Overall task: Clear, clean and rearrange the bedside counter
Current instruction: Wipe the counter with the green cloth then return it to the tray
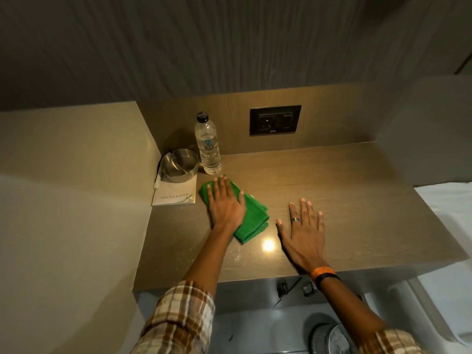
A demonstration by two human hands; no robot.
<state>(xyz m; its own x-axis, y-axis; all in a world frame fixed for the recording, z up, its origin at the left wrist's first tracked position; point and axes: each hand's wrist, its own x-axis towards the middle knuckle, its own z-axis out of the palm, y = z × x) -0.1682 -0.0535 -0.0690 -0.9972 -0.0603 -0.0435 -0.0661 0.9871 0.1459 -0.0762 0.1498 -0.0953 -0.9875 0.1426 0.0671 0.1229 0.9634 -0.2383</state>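
Note:
My left hand [226,203] presses flat, fingers straight, on a folded green cloth [251,221] lying on the brown wood-grain bedside counter [344,195]. To its right my right hand [305,229], wearing a ring, rests flat and open on the bare counter surface. In the back left corner a white booklet [176,194] lies with a round steel ashtray [178,166] on top of it. A clear water bottle [208,146] with a black cap stands upright just right of the ashtray.
A dark socket plate [275,120] sits in the back panel. A beige wall panel [76,175] borders the counter's left side. White bedding [447,200] lies to the right. Below the front edge, a round bin [329,338] stands on the floor.

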